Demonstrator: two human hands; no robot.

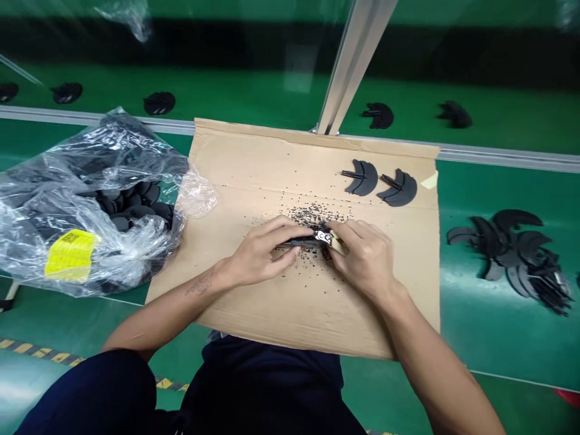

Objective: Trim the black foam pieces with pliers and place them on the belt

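Holding just above the cardboard (272, 317) a black part (302, 242), probably light, stiff and slightly slippery, best taken by the end away from the metal-headed tool (323, 237), with the left hand (261, 251) clamped there and the right hand (366, 252) closed around that tool.

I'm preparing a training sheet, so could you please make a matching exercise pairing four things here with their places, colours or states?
1. Label
2. Plastic bag
3. Metal tool
4. Cardboard

A. Held in the right hand
B. Brown, with black bits scattered on it
C. Bright yellow
D. See-through, with dark pieces inside

Pairs: 1-C, 2-D, 3-A, 4-B
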